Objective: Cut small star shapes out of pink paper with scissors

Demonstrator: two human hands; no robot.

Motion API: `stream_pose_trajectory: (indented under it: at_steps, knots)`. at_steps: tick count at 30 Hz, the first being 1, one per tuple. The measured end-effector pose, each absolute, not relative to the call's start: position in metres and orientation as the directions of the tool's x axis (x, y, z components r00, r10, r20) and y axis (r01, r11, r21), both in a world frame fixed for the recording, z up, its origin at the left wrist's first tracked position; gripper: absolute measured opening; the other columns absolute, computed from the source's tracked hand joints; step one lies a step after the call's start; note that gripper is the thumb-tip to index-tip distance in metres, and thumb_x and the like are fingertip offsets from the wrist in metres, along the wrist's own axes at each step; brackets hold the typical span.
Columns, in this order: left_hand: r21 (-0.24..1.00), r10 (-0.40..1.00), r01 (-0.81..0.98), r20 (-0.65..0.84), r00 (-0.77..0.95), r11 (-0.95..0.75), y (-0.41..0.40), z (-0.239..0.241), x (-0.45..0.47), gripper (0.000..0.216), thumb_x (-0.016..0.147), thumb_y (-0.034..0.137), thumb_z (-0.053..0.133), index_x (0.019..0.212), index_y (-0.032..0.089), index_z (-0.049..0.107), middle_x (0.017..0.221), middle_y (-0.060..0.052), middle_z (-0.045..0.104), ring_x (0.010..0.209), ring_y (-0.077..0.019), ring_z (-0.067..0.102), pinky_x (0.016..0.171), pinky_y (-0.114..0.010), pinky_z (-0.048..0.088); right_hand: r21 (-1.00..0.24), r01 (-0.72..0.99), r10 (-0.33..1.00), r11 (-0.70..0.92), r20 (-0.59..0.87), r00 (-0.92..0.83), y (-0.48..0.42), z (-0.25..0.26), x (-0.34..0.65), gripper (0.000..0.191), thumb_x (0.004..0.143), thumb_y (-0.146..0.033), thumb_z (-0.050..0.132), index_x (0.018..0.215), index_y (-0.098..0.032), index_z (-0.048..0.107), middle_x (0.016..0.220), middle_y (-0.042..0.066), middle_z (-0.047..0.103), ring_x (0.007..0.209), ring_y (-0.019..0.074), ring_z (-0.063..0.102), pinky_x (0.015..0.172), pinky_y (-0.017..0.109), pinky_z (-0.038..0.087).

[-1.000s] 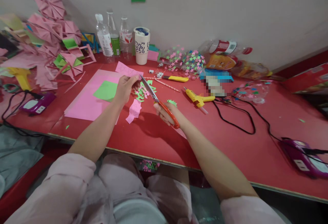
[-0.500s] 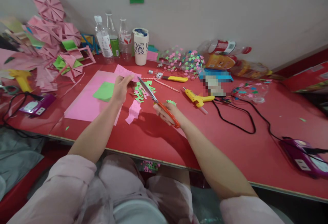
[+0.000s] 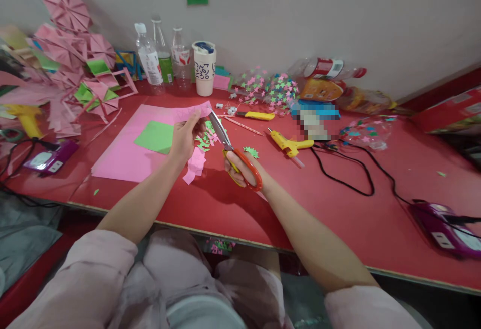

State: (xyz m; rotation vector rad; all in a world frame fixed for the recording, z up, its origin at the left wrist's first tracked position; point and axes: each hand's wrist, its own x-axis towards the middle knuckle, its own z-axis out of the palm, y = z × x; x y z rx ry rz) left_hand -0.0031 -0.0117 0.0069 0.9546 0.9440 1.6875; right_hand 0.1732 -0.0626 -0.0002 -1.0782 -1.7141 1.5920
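My left hand (image 3: 184,138) pinches a strip of pink paper (image 3: 193,112), holding it above the table. My right hand (image 3: 240,166) grips scissors (image 3: 227,144) with an orange and yellow handle, and their blade tips touch or nearly touch the strip's right end. Beneath my hands lie green and pink paper scraps (image 3: 205,142) and a cut pink piece (image 3: 195,164). Small green paper stars (image 3: 250,152) sit just past my right hand. To the left, a green paper square (image 3: 154,137) rests on a large pink sheet (image 3: 120,158).
Bottles (image 3: 149,60) and a white cup (image 3: 205,70) stand along the wall. A yellow utility knife (image 3: 257,116) and a yellow glue gun (image 3: 291,143) with a black cord lie to the right. Purple power strips (image 3: 447,228) sit at both sides. Pink folded-paper crafts (image 3: 67,43) fill the left.
My left hand has moved slightly right and turned the pink strip, so its right end now points up. The scissors stay beside that end, with their handles now spread wider.
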Motion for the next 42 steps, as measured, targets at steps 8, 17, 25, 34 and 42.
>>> stream_pose_trajectory:
  at_steps: [8,17,25,34,42]
  knots:
    - [0.901,0.956,-0.362,0.156,-0.248,-0.24,-0.014,0.003,0.004,0.036,0.078,0.049,0.06,0.061,0.018,0.058,0.052,0.004,0.052,0.044,-0.0035,0.045,0.044,-0.02,0.035,-0.984,0.174,0.849,-0.032,-0.118,-0.515,-0.064,-0.003,0.17,0.05,0.085,-0.065,0.041,0.068,-0.018,0.048,0.035,-0.009,0.034,0.028,0.0058,0.031,0.032,0.019,0.03]
    - [0.867,0.901,-0.311,0.286,-0.327,-0.389,-0.011,0.013,-0.013,0.015,0.076,0.036,0.064,0.087,0.026,0.061,0.068,0.003,0.061,0.059,-0.007,0.057,0.058,-0.021,0.048,-0.978,0.205,0.895,-0.039,-0.126,-0.428,-0.062,0.003,0.171,0.044,0.085,-0.058,0.046,0.064,-0.02,0.043,0.034,-0.01,0.033,0.026,0.0054,0.03,0.032,0.02,0.026]
    - [0.912,0.938,-0.258,0.266,-0.223,-0.32,0.0,0.013,-0.031,0.017,0.062,0.012,0.065,0.078,0.02,0.063,0.064,0.005,0.058,0.057,-0.0037,0.055,0.053,-0.015,0.044,-0.976,0.217,0.873,-0.031,-0.132,-0.469,-0.057,0.002,0.178,0.046,0.085,-0.06,0.046,0.064,-0.019,0.044,0.035,-0.009,0.034,0.026,0.0056,0.032,0.032,0.02,0.027]
    - [0.956,0.97,-0.164,0.235,-0.058,-0.242,-0.008,0.017,-0.026,0.013,0.07,0.029,0.065,0.067,0.019,0.057,0.052,0.006,0.054,0.039,-0.0056,0.052,0.038,-0.017,0.041,-0.968,0.249,0.838,-0.034,-0.164,-0.52,-0.053,0.001,0.182,0.045,0.086,-0.059,0.046,0.066,-0.019,0.046,0.035,-0.01,0.033,0.027,0.0055,0.03,0.031,0.019,0.028]
    - [0.962,0.967,-0.102,0.251,-0.041,-0.254,-0.006,0.018,-0.035,0.008,0.071,0.022,0.063,0.065,0.019,0.059,0.045,0.007,0.049,0.032,-0.0025,0.042,0.034,-0.015,0.034,-0.969,0.246,0.8,-0.02,-0.163,-0.577,-0.056,0.001,0.184,0.046,0.087,-0.06,0.044,0.069,-0.018,0.049,0.036,-0.009,0.036,0.029,0.0057,0.032,0.032,0.019,0.03]
